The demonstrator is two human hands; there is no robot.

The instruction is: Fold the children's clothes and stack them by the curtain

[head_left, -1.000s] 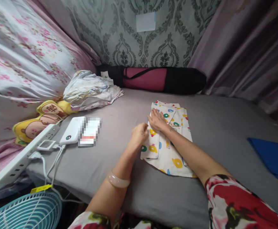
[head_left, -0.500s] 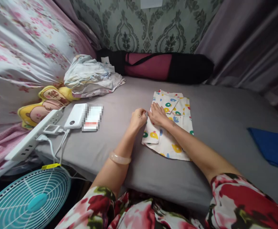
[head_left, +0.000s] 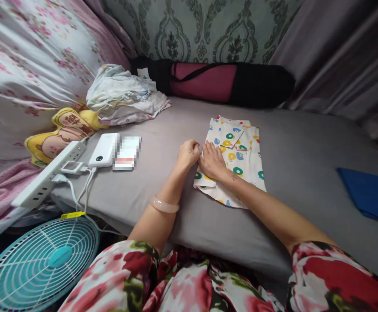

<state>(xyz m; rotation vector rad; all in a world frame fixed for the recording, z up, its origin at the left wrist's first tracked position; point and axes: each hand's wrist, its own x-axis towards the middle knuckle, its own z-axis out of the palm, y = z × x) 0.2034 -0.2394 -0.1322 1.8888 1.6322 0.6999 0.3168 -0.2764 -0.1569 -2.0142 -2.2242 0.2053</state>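
A white child's shirt (head_left: 237,164) with a green, yellow and blue print lies on the grey bed sheet, its sleeves folded in over the body. My right hand (head_left: 212,161) rests flat on the shirt's left side, fingers extended and pointing away from me. Just beside the shirt's left edge, my left hand (head_left: 189,154) is closed, thumb and fingers drawn together near the right hand's side. Whatever its fingertips pinch, if anything, is hidden. A pale bangle (head_left: 164,205) circles my left forearm.
Crumpled light clothes (head_left: 120,95) are heaped at the back left, beside a black and maroon long bag (head_left: 205,82). Yellow plush toys (head_left: 59,136), a power strip (head_left: 50,175), a white power bank (head_left: 104,149) and a phone (head_left: 127,154) lie left. Blue cloth (head_left: 369,195) is right; a fan (head_left: 60,258) stands lower left.
The camera view has shifted slightly, so the scene sits higher. My right hand has slid a little toward me along the shirt's left side. My left hand remains closed beside it.
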